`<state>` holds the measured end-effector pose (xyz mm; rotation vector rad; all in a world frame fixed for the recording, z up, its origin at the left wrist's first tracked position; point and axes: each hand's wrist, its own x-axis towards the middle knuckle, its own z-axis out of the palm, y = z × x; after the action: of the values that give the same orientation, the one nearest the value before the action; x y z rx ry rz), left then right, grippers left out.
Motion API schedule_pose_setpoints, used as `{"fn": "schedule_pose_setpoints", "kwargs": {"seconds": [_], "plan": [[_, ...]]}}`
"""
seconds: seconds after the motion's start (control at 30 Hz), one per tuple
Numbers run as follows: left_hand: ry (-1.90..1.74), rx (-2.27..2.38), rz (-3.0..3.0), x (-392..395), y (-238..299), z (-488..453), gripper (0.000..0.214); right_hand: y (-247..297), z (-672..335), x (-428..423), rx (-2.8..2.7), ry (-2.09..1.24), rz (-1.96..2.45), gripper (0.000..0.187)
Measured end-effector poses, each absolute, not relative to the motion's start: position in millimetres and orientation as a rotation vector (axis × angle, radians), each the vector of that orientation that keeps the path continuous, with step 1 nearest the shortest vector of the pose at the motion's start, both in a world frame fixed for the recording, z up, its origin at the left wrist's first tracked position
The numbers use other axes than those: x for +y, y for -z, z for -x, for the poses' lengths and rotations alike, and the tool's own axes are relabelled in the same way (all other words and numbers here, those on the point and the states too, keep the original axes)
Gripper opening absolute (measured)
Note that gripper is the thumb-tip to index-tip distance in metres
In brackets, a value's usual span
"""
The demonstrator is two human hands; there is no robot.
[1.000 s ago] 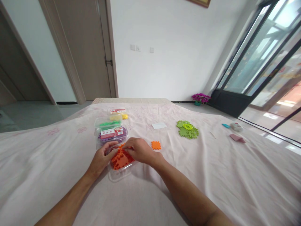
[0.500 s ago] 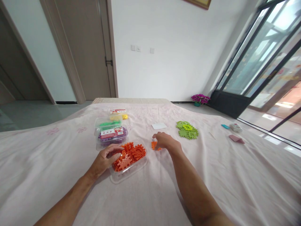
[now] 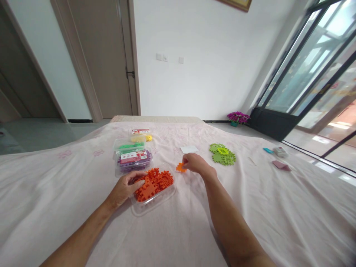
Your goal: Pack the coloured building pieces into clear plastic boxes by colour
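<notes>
A clear plastic box (image 3: 155, 203) holds a pile of orange-red interlocking plastic building pieces (image 3: 150, 187), notched along their edges. My left hand (image 3: 128, 187) is curled over the box's left side, thumb and fingers at the pieces; it seems to steady the box. To the right of the box, my right hand (image 3: 193, 163) pinches a small bright orange gear-shaped piece (image 3: 180, 167) between thumb and fingers, just above the cloth. Right of that hand lies a group of green notched pieces (image 3: 224, 157), with a small yellow-green one on top.
Behind the left hand stand boxes with purple pieces (image 3: 135, 159), green pieces (image 3: 132, 145) and yellow pieces (image 3: 148, 138). A white card (image 3: 189, 149) lies beyond my right hand. At the far right are a blue item (image 3: 267, 150), a white object (image 3: 280, 151) and a pink cloth (image 3: 281, 165).
My right hand has closed on the small orange piece and lifted it slightly, tilting it and drawing it a little left. The left hand keeps its place at the box.
</notes>
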<state>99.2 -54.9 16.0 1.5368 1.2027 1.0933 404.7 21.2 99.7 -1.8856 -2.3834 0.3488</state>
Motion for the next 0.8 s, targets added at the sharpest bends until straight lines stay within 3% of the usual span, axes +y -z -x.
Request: {"fn": "schedule_pose_setpoints", "kwargs": {"seconds": [0.07,0.23,0.37,0.57,0.8], "plan": [[-1.096,1.209,-1.549,-55,-15,-99,0.038,-104,-401,20,-2.252,-0.413,1.714,0.009],[-1.102,1.260,-1.590,-55,-16,-99,0.038,-112,-375,9,-1.973,-0.842,1.250,0.017],[-1.116,1.271,-1.601,-57,-21,-101,0.037,-111,-351,-9,-2.093,-1.129,1.037,0.021],[-1.126,1.244,-1.611,-60,-26,-103,0.038,-109,-334,-25,-2.469,-0.730,1.149,0.023],[-1.122,1.233,-1.613,-61,-27,-103,0.037,-108,-326,-31,-2.747,-0.493,1.021,0.033]]}}
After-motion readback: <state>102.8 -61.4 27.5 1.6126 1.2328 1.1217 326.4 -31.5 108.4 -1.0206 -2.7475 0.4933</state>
